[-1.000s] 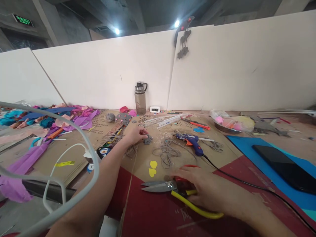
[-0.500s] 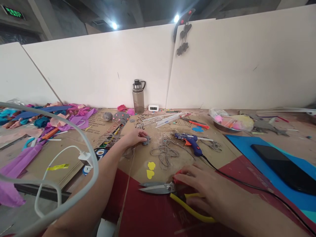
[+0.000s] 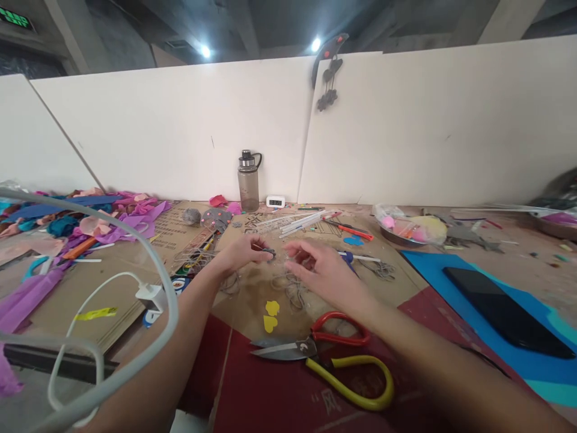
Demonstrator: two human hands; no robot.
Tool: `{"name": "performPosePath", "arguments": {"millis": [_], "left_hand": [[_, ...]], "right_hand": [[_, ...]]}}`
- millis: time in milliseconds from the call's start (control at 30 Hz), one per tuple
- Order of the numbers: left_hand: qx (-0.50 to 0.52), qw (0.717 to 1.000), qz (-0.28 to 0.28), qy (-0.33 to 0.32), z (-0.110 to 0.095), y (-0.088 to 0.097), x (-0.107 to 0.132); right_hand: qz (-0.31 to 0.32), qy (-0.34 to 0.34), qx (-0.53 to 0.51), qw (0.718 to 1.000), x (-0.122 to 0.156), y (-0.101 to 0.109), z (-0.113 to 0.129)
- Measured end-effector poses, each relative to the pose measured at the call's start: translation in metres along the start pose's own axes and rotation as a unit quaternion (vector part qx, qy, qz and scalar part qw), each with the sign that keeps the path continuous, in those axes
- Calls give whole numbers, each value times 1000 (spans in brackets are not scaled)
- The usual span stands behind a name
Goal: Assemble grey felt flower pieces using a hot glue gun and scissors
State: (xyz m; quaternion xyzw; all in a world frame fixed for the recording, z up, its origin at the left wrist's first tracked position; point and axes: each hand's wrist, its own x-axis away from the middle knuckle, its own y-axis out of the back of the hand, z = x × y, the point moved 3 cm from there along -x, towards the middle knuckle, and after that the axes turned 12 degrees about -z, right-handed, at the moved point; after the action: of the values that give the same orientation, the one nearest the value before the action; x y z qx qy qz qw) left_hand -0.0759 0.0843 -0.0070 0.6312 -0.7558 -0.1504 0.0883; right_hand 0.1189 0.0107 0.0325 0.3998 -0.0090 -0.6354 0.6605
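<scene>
Between the thumb and fingers of my left hand [image 3: 246,252] is a small grey piece [image 3: 270,253], its exact shape partly covered. My right hand [image 3: 327,270] hovers just to the right of it, fingers curved and apart, holding nothing that I can see. Below my right hand, scissors [image 3: 306,349] with one red and one yellow handle lie on the red part of the cardboard. Two yellow cut-out shapes [image 3: 271,316] lie above the blades. Grey yarn [image 3: 295,293] is loosely tangled under my right hand, which also hides most of a blue glue gun [image 3: 348,257].
A bottle [image 3: 249,186] and small white clock [image 3: 275,201] stand by the white panel. A phone [image 3: 507,310] rests on blue sheets at right. Left are a white cable [image 3: 169,282] and crumpled coloured paper [image 3: 130,219]. A bowl [image 3: 396,239] holds pink pieces.
My right hand has let go of the scissors and moved up and left, close to my left hand. The left hand has lifted slightly with the grey piece. The view has shifted a little.
</scene>
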Motion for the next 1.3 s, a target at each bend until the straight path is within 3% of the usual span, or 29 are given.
{"name": "performPosePath", "arguments": {"millis": [100,200,333,500,800,1033,1300], "left_hand": [[139,990,-1,32,-10,-12,8],[178,983,34,40,-17,-26,14],[198,977,73,37,-22,-37,18],[295,946,99,85,-24,-39,21],[293,947,104,85,-18,-31,14],[294,951,60,81,-15,-26,12],[293,951,45,87,-18,-26,13]], "right_hand": [[-53,3,-27,998,-3,-16,-9],[-56,30,-42,997,-2,-24,-15],[-76,29,-42,996,-1,-19,-25],[-93,13,-63,994,0,-12,-35],[-110,18,-74,991,0,-9,-35],[-107,10,-100,989,-1,-15,-51],[-123,-9,-97,988,-2,-16,-48]]}}
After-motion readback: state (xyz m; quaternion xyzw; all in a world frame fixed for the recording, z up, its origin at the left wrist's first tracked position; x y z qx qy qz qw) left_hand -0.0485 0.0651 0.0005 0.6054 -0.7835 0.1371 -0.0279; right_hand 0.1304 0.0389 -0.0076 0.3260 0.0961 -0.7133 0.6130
